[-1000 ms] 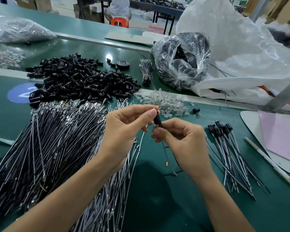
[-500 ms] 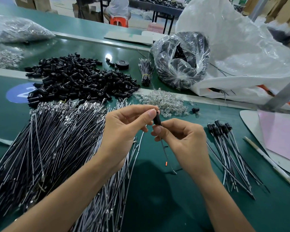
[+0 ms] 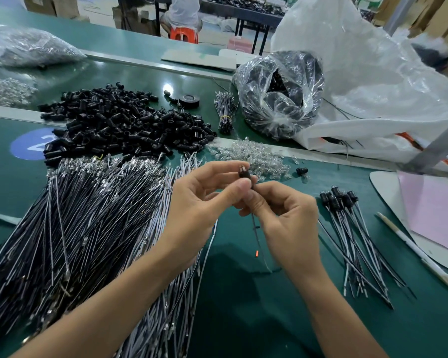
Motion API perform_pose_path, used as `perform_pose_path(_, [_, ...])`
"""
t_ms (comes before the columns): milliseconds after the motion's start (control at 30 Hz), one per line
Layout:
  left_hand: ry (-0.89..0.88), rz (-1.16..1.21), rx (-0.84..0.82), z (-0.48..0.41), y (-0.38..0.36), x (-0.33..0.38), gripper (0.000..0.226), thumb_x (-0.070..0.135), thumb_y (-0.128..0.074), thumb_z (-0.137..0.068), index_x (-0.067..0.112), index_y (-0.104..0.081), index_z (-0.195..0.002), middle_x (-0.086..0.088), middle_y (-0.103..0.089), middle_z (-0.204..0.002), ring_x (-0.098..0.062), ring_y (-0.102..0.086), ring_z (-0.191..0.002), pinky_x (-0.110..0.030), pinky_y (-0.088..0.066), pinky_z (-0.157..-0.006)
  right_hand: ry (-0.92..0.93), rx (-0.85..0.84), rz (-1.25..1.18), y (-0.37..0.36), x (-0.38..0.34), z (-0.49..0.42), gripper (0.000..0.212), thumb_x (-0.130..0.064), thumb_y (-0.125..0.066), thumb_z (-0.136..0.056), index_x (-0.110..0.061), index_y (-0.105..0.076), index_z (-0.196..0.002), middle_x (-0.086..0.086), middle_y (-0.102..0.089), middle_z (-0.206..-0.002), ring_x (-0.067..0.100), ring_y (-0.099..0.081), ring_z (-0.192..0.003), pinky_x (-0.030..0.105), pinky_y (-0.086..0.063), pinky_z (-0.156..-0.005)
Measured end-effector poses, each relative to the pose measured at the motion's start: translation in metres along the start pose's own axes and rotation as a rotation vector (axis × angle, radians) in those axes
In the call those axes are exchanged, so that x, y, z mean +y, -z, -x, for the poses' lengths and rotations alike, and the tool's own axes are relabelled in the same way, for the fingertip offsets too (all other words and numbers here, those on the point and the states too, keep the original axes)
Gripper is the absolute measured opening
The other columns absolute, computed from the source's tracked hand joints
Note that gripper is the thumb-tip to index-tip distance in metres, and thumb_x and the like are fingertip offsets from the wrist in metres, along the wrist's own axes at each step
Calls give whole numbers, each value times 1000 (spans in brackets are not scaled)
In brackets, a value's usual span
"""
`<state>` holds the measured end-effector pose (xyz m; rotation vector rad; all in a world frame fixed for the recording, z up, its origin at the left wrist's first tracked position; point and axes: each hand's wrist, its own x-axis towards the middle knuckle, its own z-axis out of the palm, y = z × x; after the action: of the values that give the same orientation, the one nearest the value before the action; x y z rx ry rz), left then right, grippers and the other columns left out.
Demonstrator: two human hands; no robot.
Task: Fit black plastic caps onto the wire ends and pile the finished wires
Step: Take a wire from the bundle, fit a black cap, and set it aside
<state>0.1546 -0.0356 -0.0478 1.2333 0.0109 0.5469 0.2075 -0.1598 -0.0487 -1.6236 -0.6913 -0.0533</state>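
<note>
Above the middle of the green worktop [image 3: 243,319], the left hand [image 3: 199,200] has a closed grip, its thumb and forefinger pinching a black cap [image 3: 244,174]. The right hand [image 3: 287,223], close against it, grips the thin wire [image 3: 256,236] just under the cap, and the wire hangs toward the near side. The cap looks partly seated on the wire end, though fingers hide the joint. Finished wires [image 3: 352,228] lie piled to the right, caps at the far end. Uncapped wires [image 3: 75,215] spread on the left, with a heap of loose caps [image 3: 119,125] beyond them.
</note>
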Motion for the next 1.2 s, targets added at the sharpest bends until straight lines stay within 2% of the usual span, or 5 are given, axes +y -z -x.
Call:
perform_pose_path(133, [86, 17, -57, 0, -2, -1, 40, 12, -75, -73, 13, -68, -112, -11, -76, -96, -18, -71, -85, -23, -55, -77, 5, 29, -11, 3, 2, -2, 8, -4, -71, -86, -9, -73, -81, -6, -72, -67, 9, -68, -61, 20, -51, -64])
perform_pose_path(500, [-17, 36, -32, 1, -6, 4, 21, 7, -66, -76, 4, -71, -97, -7, -77, -89, -16, -72, -81, -21, -56, -68, 44, 42, -62, -3, 3, 3, 11, -9, -70, -86, -3, -70, -77, 2, -71, -65, 19, -68, -61, 26, -54, -64])
perform_pose_path(667, [-33, 62, 3, 2, -7, 7, 19, 5, -65, -75, 4, -71, -93, -6, -77, -83, -15, -73, -76, -26, -57, -67, 59, 38, -76, -9, 4, 5, 12, -13, -70, -85, -11, -69, -74, -2, -70, -66, 12, -67, -61, 17, -49, -64])
perform_pose_path(967, [38, 109, 95, 2, -10, 8, 15, 15, -64, -74, 17, -79, -78, -5, -74, -73, -13, -68, -65, -24, -52, -53, 66, 25, -58, -18, 7, 9, 15, -13, -68, -86, -17, -65, -73, -3, -69, -68, 16, -66, -64, 36, -55, -64])
perform_pose_path(1200, [120, 141, 90, 3, -9, 7, 20, 29, -68, -69, 18, -79, -82, -5, -74, -76, -16, -68, -68, -41, -51, -70, 75, 30, -61, -23, 0, 13, 8, -12, -70, -86, -14, -71, -79, -2, -72, -71, 17, -68, -67, 42, -56, -67])
